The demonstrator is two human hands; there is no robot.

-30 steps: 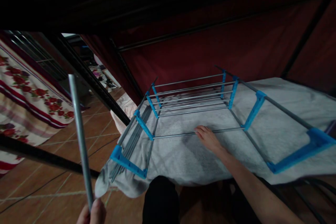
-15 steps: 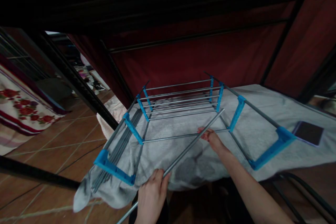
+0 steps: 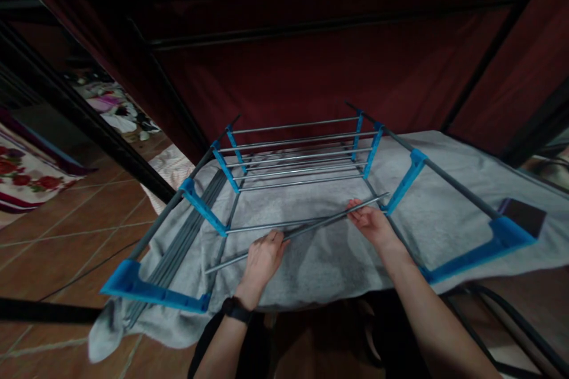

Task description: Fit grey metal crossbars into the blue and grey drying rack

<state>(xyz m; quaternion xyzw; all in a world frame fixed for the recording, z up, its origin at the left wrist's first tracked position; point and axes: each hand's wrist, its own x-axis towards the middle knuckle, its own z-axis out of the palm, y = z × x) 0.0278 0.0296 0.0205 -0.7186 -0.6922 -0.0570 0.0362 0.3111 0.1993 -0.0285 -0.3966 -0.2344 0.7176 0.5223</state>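
Observation:
A thin grey metal rod (image 3: 316, 225) lies slantwise between my hands, its right end higher in the view than its left. My left hand (image 3: 265, 256), with a dark band on its wrist, is closed around the rod left of its middle. Near the other end my right hand (image 3: 370, 222) holds it with the fingers, palm partly upward. Around them is a partly built rack with blue plastic brackets (image 3: 402, 185) joined by metal rods. One fitted crossbar (image 3: 262, 226) runs just behind the held rod, partly covered by it. Several crossbars span the brackets at the back.
Several loose rods (image 3: 189, 240) lie along the left side on a grey blanket (image 3: 338, 275). A dark flat square item (image 3: 524, 216) rests at the right behind a bracket. A dark post (image 3: 111, 130) and tiled floor (image 3: 89, 231) are at the left; a dark red curtain (image 3: 302, 77) hangs behind.
The rod has swung from a steep slant to a flatter one, its left end lifted inside the frame. My left hand has moved forward; my right hand shifted slightly right along with the rod.

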